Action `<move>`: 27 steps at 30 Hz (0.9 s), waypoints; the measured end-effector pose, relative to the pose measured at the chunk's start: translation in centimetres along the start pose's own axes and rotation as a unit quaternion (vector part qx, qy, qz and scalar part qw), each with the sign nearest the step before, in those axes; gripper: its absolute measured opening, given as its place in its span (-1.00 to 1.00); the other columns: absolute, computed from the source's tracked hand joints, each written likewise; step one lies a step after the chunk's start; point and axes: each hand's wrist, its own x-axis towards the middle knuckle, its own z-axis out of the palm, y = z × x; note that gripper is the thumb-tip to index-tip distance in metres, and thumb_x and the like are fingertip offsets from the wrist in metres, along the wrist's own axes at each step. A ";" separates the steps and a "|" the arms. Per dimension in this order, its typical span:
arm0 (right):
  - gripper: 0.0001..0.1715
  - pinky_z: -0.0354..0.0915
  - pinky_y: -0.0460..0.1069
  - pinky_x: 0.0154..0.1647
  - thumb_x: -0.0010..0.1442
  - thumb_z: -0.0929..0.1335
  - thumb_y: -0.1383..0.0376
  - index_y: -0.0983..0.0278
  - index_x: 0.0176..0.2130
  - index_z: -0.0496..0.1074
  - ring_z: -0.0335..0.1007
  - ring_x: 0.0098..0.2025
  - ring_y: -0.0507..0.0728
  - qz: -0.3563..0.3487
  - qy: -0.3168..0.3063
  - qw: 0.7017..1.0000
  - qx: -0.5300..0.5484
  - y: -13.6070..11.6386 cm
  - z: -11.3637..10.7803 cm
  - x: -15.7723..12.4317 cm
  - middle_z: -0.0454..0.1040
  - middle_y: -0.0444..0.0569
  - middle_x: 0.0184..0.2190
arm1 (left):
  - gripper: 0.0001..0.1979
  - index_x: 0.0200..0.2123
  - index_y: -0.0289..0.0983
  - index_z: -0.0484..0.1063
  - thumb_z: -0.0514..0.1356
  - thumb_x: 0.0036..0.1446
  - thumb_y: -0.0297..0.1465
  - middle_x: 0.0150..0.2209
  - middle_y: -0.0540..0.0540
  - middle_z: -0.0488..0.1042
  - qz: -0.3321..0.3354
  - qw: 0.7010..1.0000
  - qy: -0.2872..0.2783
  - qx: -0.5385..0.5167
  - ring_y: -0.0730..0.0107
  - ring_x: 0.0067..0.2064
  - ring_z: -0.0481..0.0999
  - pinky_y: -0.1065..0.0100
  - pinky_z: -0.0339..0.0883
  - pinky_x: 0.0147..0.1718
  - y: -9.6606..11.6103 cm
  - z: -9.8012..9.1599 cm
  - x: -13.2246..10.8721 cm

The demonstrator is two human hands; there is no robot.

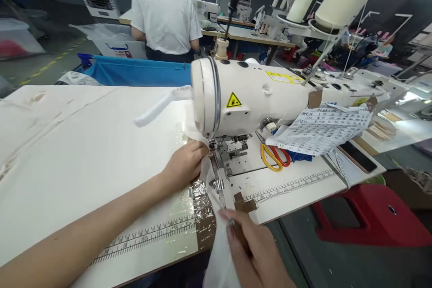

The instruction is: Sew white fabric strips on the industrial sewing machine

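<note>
A white sewing machine (249,94) stands on the table, with a narrow metal guide (218,175) in front of its needle area. A white fabric strip (219,252) runs up from the table's front edge along the guide; more white fabric (162,105) comes out behind the machine head. Right beside the presser foot, my left hand (185,164) is closed with its fingertips on the strip. My right hand (253,247), slightly blurred, pinches the strip lower down, near the front edge. A small metallic glint shows at its fingers, too unclear to name.
Yellow-and-red-handled scissors (275,157) lie right of the needle area, below a hanging handwritten sheet (320,128). A phone (357,156) rests farther right. Ruler tapes (145,238) line the front edge. A red stool (374,216) stands at right; a co-worker (165,13) is ahead.
</note>
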 end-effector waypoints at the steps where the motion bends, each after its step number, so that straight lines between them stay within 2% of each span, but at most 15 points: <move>1: -0.62 0.45 -0.04 -0.28 0.46 0.20 0.26 0.14 0.17 0.42 0.59 -0.25 0.19 -0.016 0.007 1.000 -0.014 0.9 0.1 0.6 0.61 0.02 -0.18 | -0.78 -0.28 -0.38 0.49 0.08 0.38 -0.45 -0.19 -0.18 0.52 -0.002 0.999 0.003 -0.037 0.29 -0.17 0.53 0.25 0.56 -0.21 -0.4 0.0 -0.1; 3: -0.60 0.43 -0.03 -0.30 0.48 0.14 0.28 0.29 0.19 0.34 0.59 -0.23 0.20 -0.024 0.020 0.999 -0.031 2.3 0.4 1.9 0.60 0.09 -0.13 | -0.76 -0.28 -0.34 0.51 0.07 0.38 -0.42 -0.17 -0.18 0.54 0.004 0.997 -0.006 -0.076 0.28 -0.14 0.54 0.23 0.55 -0.18 -0.8 -0.2 0.0; 7: -0.58 0.35 -0.03 -0.41 0.49 0.14 0.27 0.39 0.21 0.28 0.58 -0.21 0.23 -0.021 0.054 0.996 -0.070 2.9 1.6 4.2 0.59 0.14 -0.15 | -0.75 -0.26 -0.30 0.52 0.07 0.39 -0.36 -0.16 -0.17 0.54 0.006 0.994 -0.009 -0.107 0.29 -0.13 0.55 0.26 0.53 -0.18 -0.9 -0.6 0.2; 13: -0.62 0.28 -0.02 -0.40 0.44 0.15 0.38 0.38 0.13 0.37 0.56 -0.29 0.19 -0.068 0.079 0.985 -0.138 2.9 3.0 6.2 0.59 0.10 -0.21 | -0.78 -0.27 -0.26 0.50 0.11 0.38 -0.33 -0.17 -0.12 0.56 0.014 0.993 0.000 -0.116 0.33 -0.16 0.56 0.34 0.49 -0.21 -0.8 -0.6 0.4; 19: -0.63 0.23 0.01 -0.44 0.39 0.16 0.43 0.41 0.08 0.41 0.53 -0.31 0.19 -0.070 0.085 0.980 -0.166 3.3 3.3 6.9 0.58 0.06 -0.26 | -0.80 -0.21 -0.21 0.51 0.12 0.39 -0.29 -0.17 -0.08 0.56 -0.015 0.991 -0.011 -0.135 0.34 -0.19 0.55 0.35 0.45 -0.24 -1.3 -0.3 0.2; 27: -0.65 0.18 0.00 -0.47 0.37 0.19 0.43 0.39 0.05 0.42 0.50 -0.35 0.17 -0.066 0.078 0.980 -0.171 3.4 3.3 6.9 0.57 0.04 -0.28 | -0.76 -0.23 -0.21 0.53 0.12 0.37 -0.24 -0.20 -0.09 0.58 -0.046 0.987 -0.035 -0.148 0.31 -0.22 0.55 0.36 0.44 -0.30 -0.9 -1.0 0.8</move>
